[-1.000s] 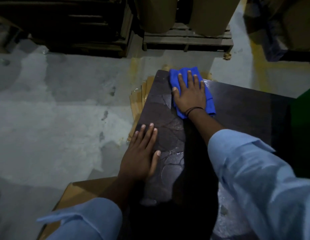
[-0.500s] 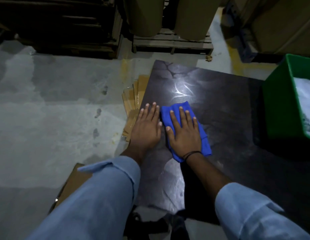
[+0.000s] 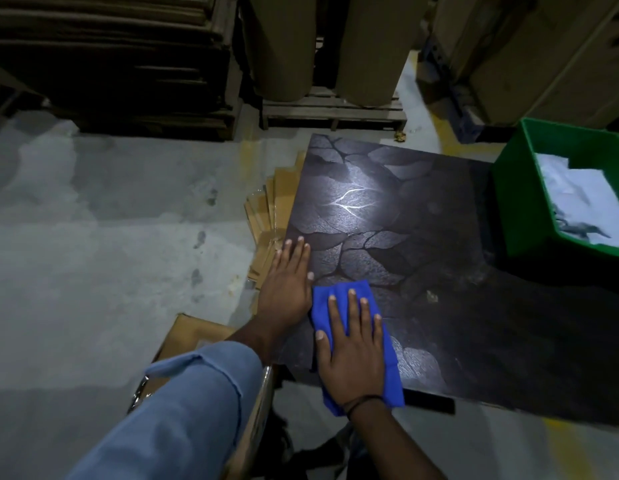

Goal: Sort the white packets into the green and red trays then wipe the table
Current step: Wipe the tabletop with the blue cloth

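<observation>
The right hand (image 3: 353, 355) lies flat, palm down, fingers spread, on the blue cloth (image 3: 387, 372), pressing it onto the table (image 3: 439, 323) at the near left corner; it grips nothing, only bears down, and the cloth's near edge sticks out over the table's near rim beside the wrist, which wears a dark band. Just left of the cloth, touching its upper left corner, the left hand (image 3: 289, 282) rests open and flat on the table's left edge, fingers together and pointing away, holding nothing. Its pale blue sleeve (image 3: 183, 410) runs down to the near left. Below that sleeve, left of the table, a cardboard box (image 3: 193, 336) stands on the grey floor (image 3: 93, 271). Farther along the table's left edge, flat cardboard sheets (image 3: 273, 202) poke out from beneath it. The table top is dark with a leaf pattern, and a bright glare sits toward its far left. At the table's far right stands the green tray (image 3: 515, 202), with white packets (image 3: 571, 199) heaped inside. Beyond the table, a wooden pallet (image 3: 335, 110) carries two brown rolls (image 3: 280, 46), with stacked dark pallets to its left.
</observation>
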A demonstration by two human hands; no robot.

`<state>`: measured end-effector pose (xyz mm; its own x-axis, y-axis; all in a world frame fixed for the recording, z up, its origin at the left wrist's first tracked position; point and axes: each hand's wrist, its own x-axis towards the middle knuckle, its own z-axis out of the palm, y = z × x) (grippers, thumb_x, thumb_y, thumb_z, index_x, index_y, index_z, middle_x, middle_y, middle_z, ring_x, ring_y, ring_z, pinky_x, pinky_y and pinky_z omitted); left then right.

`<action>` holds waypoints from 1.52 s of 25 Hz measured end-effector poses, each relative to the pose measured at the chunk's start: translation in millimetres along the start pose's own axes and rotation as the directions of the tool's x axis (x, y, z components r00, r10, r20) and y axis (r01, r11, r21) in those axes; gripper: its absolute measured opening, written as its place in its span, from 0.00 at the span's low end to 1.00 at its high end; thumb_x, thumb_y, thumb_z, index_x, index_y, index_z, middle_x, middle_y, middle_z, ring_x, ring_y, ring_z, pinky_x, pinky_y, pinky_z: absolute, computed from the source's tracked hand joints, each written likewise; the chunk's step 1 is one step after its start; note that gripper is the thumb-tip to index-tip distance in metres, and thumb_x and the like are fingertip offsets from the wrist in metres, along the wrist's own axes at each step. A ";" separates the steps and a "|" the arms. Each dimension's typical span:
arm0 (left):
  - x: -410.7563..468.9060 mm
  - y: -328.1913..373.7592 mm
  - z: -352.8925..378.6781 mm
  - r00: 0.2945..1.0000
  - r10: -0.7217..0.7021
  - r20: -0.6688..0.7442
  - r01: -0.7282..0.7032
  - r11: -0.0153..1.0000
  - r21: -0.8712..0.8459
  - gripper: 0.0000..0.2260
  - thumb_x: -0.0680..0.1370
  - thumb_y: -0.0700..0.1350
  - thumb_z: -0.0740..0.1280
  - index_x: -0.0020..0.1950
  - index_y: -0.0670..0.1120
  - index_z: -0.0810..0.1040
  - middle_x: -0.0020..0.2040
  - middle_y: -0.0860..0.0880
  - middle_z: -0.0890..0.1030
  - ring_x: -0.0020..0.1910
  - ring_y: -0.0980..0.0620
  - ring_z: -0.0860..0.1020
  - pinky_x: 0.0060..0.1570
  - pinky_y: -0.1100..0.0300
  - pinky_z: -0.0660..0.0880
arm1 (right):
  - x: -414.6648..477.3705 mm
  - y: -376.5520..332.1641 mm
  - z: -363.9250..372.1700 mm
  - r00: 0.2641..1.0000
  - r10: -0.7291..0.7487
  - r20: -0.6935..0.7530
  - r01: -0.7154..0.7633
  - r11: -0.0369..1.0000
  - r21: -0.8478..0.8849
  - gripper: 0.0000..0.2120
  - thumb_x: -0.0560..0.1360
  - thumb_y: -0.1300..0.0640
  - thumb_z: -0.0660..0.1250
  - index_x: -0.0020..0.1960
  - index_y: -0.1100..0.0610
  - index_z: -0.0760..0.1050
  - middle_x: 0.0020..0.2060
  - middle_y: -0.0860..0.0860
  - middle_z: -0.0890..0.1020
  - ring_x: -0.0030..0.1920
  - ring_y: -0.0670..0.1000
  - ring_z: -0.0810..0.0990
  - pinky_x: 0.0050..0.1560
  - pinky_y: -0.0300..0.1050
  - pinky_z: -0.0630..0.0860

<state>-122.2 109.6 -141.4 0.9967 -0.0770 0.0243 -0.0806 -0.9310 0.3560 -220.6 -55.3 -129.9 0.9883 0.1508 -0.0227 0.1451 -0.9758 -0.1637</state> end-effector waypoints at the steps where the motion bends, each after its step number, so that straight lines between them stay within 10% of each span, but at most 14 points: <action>1: 0.4 -0.3 -0.4 1.000 0.007 0.013 -0.008 1.000 0.022 0.28 0.82 0.49 0.52 0.82 0.42 0.55 0.83 0.45 0.54 0.82 0.43 0.49 0.81 0.49 0.47 | 6.9 -2.8 0.9 1.000 0.023 -0.004 -0.023 1.000 0.005 0.32 0.81 0.41 0.52 0.81 0.48 0.50 0.81 0.54 0.48 0.80 0.57 0.47 0.77 0.62 0.52; 28: 125.7 0.7 9.2 0.999 -0.036 -0.015 0.037 0.996 0.077 0.33 0.82 0.57 0.57 0.83 0.44 0.51 0.84 0.48 0.49 0.83 0.48 0.44 0.79 0.47 0.53 | 481.6 32.9 8.2 0.979 -0.204 0.019 0.204 0.979 -0.003 0.30 0.81 0.39 0.47 0.81 0.46 0.51 0.80 0.54 0.53 0.80 0.58 0.51 0.78 0.61 0.47; 35: 126.6 -0.7 13.1 0.999 -0.020 -0.048 0.023 0.998 0.056 0.33 0.82 0.57 0.59 0.83 0.44 0.54 0.84 0.48 0.51 0.83 0.47 0.45 0.78 0.45 0.55 | 488.3 8.3 10.1 0.778 -0.620 0.101 0.625 0.781 -0.017 0.31 0.79 0.36 0.42 0.80 0.44 0.55 0.80 0.51 0.55 0.79 0.57 0.53 0.78 0.59 0.49; 38: 124.0 -3.2 14.7 0.998 -0.011 -0.059 0.015 0.998 0.065 0.33 0.82 0.57 0.59 0.82 0.43 0.55 0.83 0.46 0.53 0.83 0.46 0.47 0.79 0.46 0.54 | 461.4 2.4 13.0 0.868 -0.490 0.079 0.491 0.871 0.016 0.30 0.79 0.37 0.43 0.80 0.43 0.54 0.80 0.51 0.54 0.80 0.57 0.52 0.78 0.59 0.47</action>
<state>1.6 97.8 -153.2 0.9961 -0.0457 0.0760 -0.0662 -0.9533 0.2946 235.1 13.9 -153.6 0.7830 0.6218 -0.0177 0.6105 -0.7737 -0.1696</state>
